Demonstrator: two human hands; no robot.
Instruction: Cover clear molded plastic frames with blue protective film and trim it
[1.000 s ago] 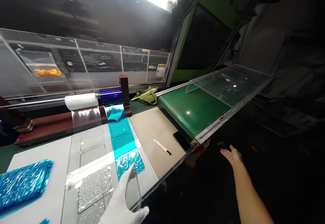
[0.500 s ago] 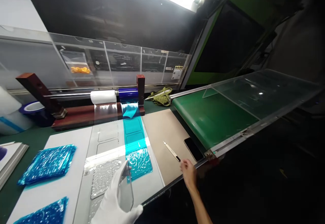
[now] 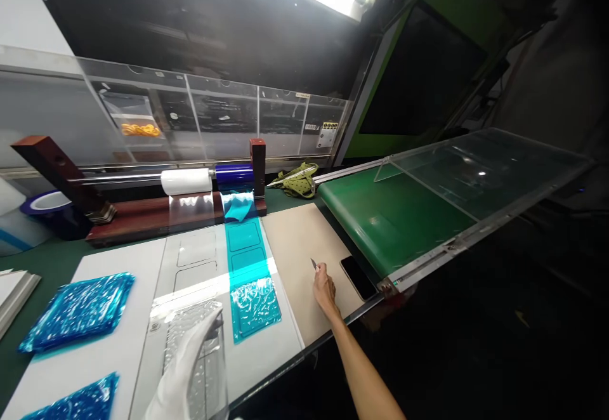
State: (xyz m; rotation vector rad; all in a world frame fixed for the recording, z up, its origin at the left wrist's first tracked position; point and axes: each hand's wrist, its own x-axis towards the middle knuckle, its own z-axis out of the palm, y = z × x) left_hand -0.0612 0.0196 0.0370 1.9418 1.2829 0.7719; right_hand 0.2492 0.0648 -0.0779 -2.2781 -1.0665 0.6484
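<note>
My left hand (image 3: pixel 183 369), in a white glove, is at the bottom of the view and holds a clear plastic panel (image 3: pixel 212 369) on edge over the white work board (image 3: pixel 118 344). My bare right hand (image 3: pixel 324 290) rests on the beige mat (image 3: pixel 295 242), closed over a slim craft knife (image 3: pixel 313 262) whose blade tip sticks out past the fingers. Just beside that hand lies a black phone (image 3: pixel 359 277). A strip of blue film (image 3: pixel 250 268) runs down the board from its roll, with a film-covered piece at its near end.
A wooden stand holds a white film roll (image 3: pixel 185 181) and a blue film roll (image 3: pixel 233 174). Blue-wrapped stacks (image 3: pixel 78 309) lie at the left. A green conveyor belt (image 3: pixel 394 214) under a clear cover (image 3: pixel 476 166) runs off right. Green cloth (image 3: pixel 297 181) lies behind the mat.
My right hand came in from beyond the table edge onto the mat and closed over the knife. The left hand with the clear panel dropped lower and to the left.
</note>
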